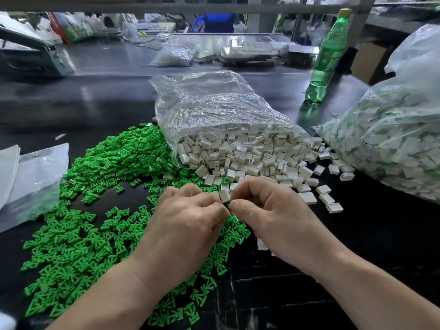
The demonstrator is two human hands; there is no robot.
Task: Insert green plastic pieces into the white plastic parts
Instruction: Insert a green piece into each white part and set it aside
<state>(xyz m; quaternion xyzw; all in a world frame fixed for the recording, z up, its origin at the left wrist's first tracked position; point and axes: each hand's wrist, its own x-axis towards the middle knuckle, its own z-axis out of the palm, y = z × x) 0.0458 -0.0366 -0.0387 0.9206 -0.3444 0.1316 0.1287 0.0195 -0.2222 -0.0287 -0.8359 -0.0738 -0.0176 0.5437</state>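
A wide heap of green plastic pieces point(95, 186) covers the black table on the left and near side. White plastic parts point(250, 153) spill from an open clear bag point(214, 108) in the middle. My left hand point(188, 222) and my right hand point(269, 210) meet above the edge of the green heap, fingers curled. Between their fingertips they pinch one white part point(224, 196). Whether a green piece sits in it is hidden by my fingers.
A big clear bag point(392, 144) of white parts showing green inside lies at the right. A green bottle point(326, 58) stands behind it. Flat empty bags point(31, 177) lie at the left edge. More bags and clutter fill the far side of the table.
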